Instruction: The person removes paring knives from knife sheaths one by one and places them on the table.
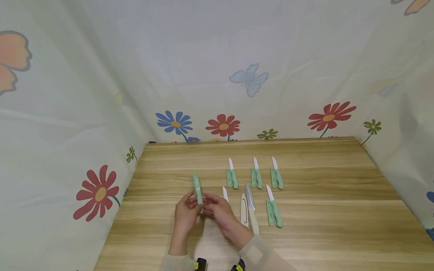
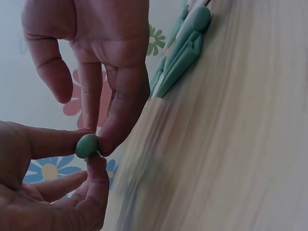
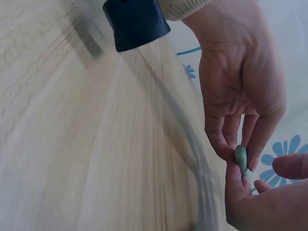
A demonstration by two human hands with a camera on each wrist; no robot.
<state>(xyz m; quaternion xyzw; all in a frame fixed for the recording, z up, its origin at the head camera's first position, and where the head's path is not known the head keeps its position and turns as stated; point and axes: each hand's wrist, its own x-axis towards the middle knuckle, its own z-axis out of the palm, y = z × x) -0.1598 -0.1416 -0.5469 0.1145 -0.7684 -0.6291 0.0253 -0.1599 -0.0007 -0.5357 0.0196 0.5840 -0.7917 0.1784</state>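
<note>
A small green knife (image 1: 197, 186) with a green cover over its blade stands out beyond both hands, its covered tip pointing away from me. My left hand (image 1: 185, 215) pinches its handle end between thumb and fingers. The fingertips of my right hand (image 1: 222, 213) grip the same end from the other side. In the left wrist view, the rounded green handle end (image 2: 87, 146) shows between the fingertips of both hands. The right wrist view shows that end (image 3: 240, 158) too, held well above the table. To the right, another green knife (image 1: 225, 193) is partly hidden behind my right hand.
On the wooden table (image 1: 325, 226), three green-handled knives (image 1: 257, 177) lie in a back row beside their covers. A cream-handled knife (image 1: 252, 220) and its cream cover (image 1: 244, 210) lie right of my hands, with another green-handled knife (image 1: 276, 212) further right. Flower-printed sheeting (image 1: 203, 82) encloses the table.
</note>
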